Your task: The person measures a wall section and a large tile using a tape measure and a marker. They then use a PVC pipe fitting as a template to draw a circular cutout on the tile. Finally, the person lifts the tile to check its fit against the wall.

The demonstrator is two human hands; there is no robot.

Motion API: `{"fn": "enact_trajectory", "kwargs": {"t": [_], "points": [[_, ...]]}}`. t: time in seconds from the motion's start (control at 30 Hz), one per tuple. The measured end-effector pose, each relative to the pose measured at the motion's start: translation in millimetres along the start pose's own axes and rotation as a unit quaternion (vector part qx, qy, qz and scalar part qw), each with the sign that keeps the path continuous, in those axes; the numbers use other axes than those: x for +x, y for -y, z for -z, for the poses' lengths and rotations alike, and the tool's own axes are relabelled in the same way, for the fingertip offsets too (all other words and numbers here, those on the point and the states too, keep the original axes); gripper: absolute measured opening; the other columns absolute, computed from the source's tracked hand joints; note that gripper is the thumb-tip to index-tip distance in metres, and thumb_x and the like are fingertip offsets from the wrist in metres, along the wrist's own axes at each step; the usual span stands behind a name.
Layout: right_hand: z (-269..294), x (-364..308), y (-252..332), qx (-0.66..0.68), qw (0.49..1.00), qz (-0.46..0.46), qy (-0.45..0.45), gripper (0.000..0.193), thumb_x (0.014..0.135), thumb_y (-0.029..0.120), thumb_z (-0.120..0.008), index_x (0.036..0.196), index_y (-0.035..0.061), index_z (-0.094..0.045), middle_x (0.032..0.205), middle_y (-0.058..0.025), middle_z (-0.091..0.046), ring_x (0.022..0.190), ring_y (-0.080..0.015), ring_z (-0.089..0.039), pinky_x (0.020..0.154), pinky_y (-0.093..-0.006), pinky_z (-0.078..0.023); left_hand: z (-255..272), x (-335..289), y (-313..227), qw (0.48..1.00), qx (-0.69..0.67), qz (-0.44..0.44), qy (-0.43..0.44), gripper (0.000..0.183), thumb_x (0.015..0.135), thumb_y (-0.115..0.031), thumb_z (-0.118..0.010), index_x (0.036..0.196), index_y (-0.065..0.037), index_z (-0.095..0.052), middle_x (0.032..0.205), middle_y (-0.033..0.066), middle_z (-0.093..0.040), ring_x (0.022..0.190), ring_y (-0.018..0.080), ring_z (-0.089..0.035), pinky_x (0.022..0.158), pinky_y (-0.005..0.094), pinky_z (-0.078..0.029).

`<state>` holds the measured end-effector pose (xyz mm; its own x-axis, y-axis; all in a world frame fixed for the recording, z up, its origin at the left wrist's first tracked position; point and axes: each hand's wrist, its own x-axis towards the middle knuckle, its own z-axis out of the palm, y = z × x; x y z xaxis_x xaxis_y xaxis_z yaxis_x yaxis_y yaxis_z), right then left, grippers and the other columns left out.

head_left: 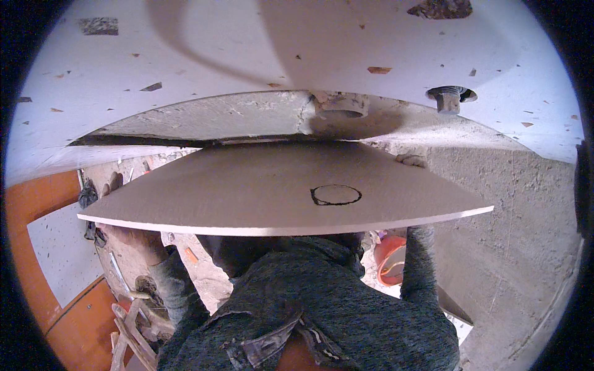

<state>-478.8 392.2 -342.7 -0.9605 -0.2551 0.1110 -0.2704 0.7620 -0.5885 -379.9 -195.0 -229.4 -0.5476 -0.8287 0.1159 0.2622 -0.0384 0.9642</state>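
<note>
A large plain beige tile (247, 191) is held out flat in front of my chest, its pale cut edge facing me. A circle (336, 195) is drawn on it in black, right of the middle. My left hand (112, 183) grips the tile's left side, fingertips showing past the edge. On the far right side, my right hand (411, 161) curls its fingers around the edge. The tile hides both palms. Its far edge lies close to a bare gap in the wall, where a round pipe opening (343, 111) shows.
Above the gap are white speckled wall tiles (235, 49) with a threaded pipe fitting (448, 100) sticking out of a hole. A rough grey wall (495, 229) stands at right. Below lie an orange bucket (390, 260) and a wooden trestle (131, 334). Orange panels (28, 204) are at left.
</note>
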Motion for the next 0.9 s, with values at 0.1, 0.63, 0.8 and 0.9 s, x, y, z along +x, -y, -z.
{"fn": "enact_trajectory", "kwargs": {"t": [0.1, 0.63, 0.8, 0.9], "points": [[-5, 22, -3, -0.001, 1.000, 0.012, -0.009, 0.025, 0.088, 0.019, -0.058, 0.107, 0.0025, -0.062, 0.105, -0.0152, -0.064, 0.098, -0.0319, -0.060, 0.087, -0.0410, -0.047, -11, 2, 7, 0.993, 0.097, -0.060, 0.009, 0.071, 0.099, -0.060, -0.028, 0.139, -0.003, -0.041, 0.140, 0.0249, -0.045, 0.131, 0.0391, -0.043, 0.108, 0.0591, -0.037], [-5, 78, 25, -0.021, 0.988, 0.145, -0.042, 0.016, 0.086, 0.009, -0.057, 0.098, -0.0008, -0.063, 0.100, -0.0145, -0.063, 0.096, -0.0282, -0.060, 0.085, -0.0375, -0.047, -21, 26, 10, 0.998, 0.035, -0.045, 0.037, 0.070, 0.099, -0.055, -0.040, 0.144, -0.001, -0.033, 0.143, 0.0230, -0.042, 0.134, 0.0325, -0.041, 0.111, 0.0496, -0.033], [-3, 85, 26, 0.036, 0.999, 0.016, 0.006, 0.021, 0.087, 0.012, -0.059, 0.104, -0.0001, -0.063, 0.108, -0.0166, -0.062, 0.100, -0.0306, -0.060, 0.086, -0.0393, -0.047, -26, 33, 12, 0.999, 0.036, -0.028, 0.018, 0.069, 0.099, -0.053, -0.042, 0.145, -0.002, -0.033, 0.144, 0.0200, -0.041, 0.136, 0.0313, -0.038, 0.112, 0.0518, -0.030], [-1, 87, 29, 0.057, 0.998, 0.017, -0.011, 0.026, 0.088, 0.017, -0.064, 0.109, 0.0017, -0.064, 0.116, -0.0191, -0.061, 0.102, -0.0353, -0.059, 0.086, -0.0419, -0.047, -28, 38, 14, 0.999, 0.033, -0.024, 0.014, 0.068, 0.098, -0.051, -0.043, 0.145, -0.003, -0.033, 0.144, 0.0185, -0.042, 0.136, 0.0303, -0.038, 0.112, 0.0540, -0.029]]}}
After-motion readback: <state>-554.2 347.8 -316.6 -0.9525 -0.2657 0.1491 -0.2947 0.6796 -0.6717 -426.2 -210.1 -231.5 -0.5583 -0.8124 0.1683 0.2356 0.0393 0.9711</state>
